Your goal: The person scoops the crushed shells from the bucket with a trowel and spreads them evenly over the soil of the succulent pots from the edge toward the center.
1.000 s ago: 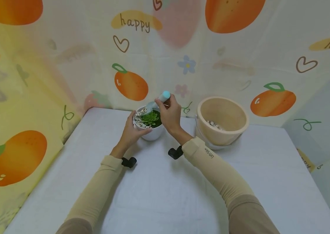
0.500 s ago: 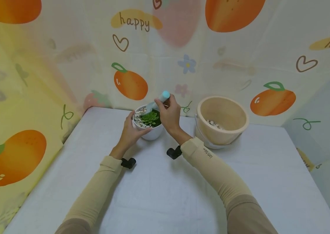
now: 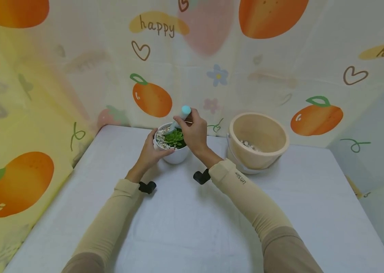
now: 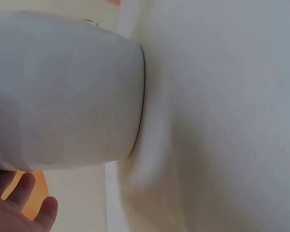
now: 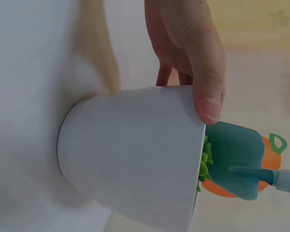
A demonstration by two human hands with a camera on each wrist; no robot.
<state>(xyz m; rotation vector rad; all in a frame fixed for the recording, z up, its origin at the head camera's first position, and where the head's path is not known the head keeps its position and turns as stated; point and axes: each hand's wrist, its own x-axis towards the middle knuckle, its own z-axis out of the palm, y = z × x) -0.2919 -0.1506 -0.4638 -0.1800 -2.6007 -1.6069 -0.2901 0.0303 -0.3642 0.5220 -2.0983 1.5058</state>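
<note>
A white flowerpot (image 3: 175,156) stands on the table, holding a green succulent (image 3: 174,138) and pale pebbles (image 3: 161,137) on its left side. My left hand (image 3: 150,153) grips the pot from the left, thumb along the near rim; its fingers (image 4: 21,193) show behind the pot in the left wrist view. My right hand (image 3: 195,132) pinches the light blue handle of a small garden trowel (image 3: 182,114) over the pot. In the right wrist view, the trowel's teal blade (image 5: 237,157) rises behind the rim beside the succulent leaves (image 5: 205,159).
To the right stands a beige bucket (image 3: 260,159) with a white handle and a few pebbles (image 3: 248,145) on its bottom. White cloth covers the table (image 3: 192,227). A fruit-patterned curtain (image 3: 110,87) hangs behind and on both sides.
My right hand has shifted slightly left, and the top of the trowel handle has moved left with it. The left hand keeps its grip on the pot, which has hardly moved.
</note>
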